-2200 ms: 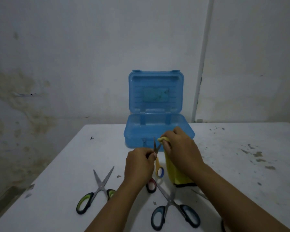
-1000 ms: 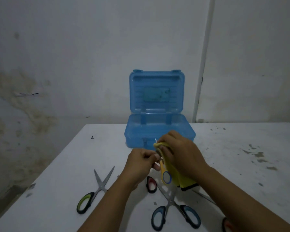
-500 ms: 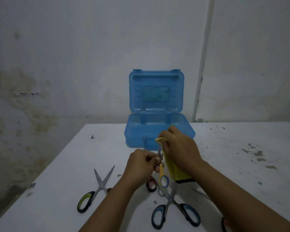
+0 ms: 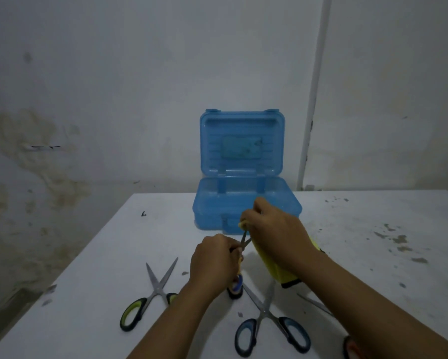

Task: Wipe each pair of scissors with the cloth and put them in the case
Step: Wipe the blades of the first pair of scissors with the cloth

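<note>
My left hand [image 4: 214, 260] grips small yellow-handled scissors [image 4: 244, 242] by the handles, blades slightly apart and pointing up toward the case. My right hand [image 4: 272, 229] pinches a yellow cloth [image 4: 277, 268] around the blade tips; the rest of the cloth hangs below my wrist. The blue plastic case [image 4: 246, 203] stands open behind my hands, lid upright. On the white table [image 4: 373, 255] lie green-handled scissors [image 4: 150, 294] at left and blue-handled scissors [image 4: 269, 322] in front. Part of another pair [image 4: 313, 304] shows under my right forearm.
A dark red handle loop [image 4: 234, 292] lies on the table just below my left hand. Another handle [image 4: 347, 348] peeks out at the bottom edge by my right arm. The wall stands close behind the case. The table's left edge runs diagonally at left.
My right hand has slid the cloth up along the blades toward the tips, and the blades have opened slightly. My left hand shifted a little lower and left with the handles.
</note>
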